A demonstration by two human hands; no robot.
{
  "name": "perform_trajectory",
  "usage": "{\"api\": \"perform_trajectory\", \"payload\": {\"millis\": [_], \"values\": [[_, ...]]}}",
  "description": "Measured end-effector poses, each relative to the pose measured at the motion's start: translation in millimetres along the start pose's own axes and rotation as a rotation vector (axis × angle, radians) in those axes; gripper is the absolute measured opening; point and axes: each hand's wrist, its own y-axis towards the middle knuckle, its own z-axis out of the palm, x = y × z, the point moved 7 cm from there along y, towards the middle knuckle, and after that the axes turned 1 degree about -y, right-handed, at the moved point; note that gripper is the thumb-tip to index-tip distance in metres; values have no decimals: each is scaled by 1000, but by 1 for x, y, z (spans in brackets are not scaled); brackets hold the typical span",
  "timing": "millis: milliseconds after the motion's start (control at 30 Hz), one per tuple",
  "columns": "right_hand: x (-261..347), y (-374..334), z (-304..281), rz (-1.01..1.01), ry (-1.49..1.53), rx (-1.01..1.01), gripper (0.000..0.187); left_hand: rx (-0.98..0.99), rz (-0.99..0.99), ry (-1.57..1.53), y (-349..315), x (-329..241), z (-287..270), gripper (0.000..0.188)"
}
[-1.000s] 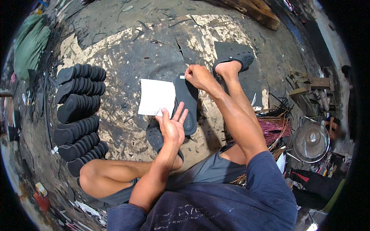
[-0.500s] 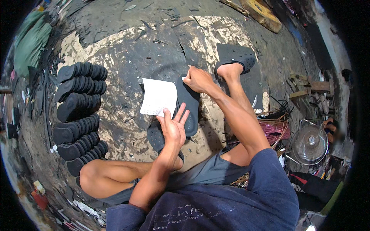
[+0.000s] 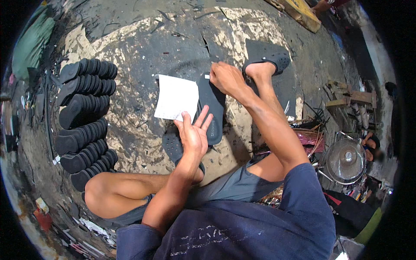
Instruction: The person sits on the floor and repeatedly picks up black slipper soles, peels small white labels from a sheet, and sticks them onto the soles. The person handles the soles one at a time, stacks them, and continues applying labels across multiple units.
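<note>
A white sheet of paper (image 3: 177,97) is pinched at its lower edge by the thumb and forefinger of my left hand (image 3: 193,138); the other fingers spread apart. Right beside it a dark shoe sole (image 3: 212,113) lies lengthwise, with a small white label (image 3: 207,76) at its far end. My right hand (image 3: 227,79) is bent over that end, fingers curled in, thumb close to the label. Whether anything is between those fingertips cannot be made out. My left forearm and hand partly cover a clog (image 3: 172,146) on my foot.
Several rows of stacked dark soles (image 3: 82,136) stand to the left. A dark mat (image 3: 273,93) lies under my other clog (image 3: 277,63). At the right are a fan (image 3: 346,161), a wooden stool (image 3: 353,100) and pink strands (image 3: 310,141). A yellowish block (image 3: 303,16) lies far right.
The view has shifted slightly. My right hand has drawn a little off the label, which now shows more fully. The left hand keeps the paper, tipped slightly differently. Part of another person appears far right.
</note>
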Motion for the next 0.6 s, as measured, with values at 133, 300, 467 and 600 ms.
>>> {"api": "perform_trajectory", "payload": {"millis": [133,300,467,600], "values": [[5,8,8,25,42,133,24,-17,13,-1,0,-5,1,60],[-1,3,5,100,163,175,27,10,9,6,2,-5,2,62],[-19,-17,-6,212,406,13,22,5,10,23,0,-1,5,63],[-13,-9,-4,120,330,38,20,21,-3,16,2,4,3,63]]}}
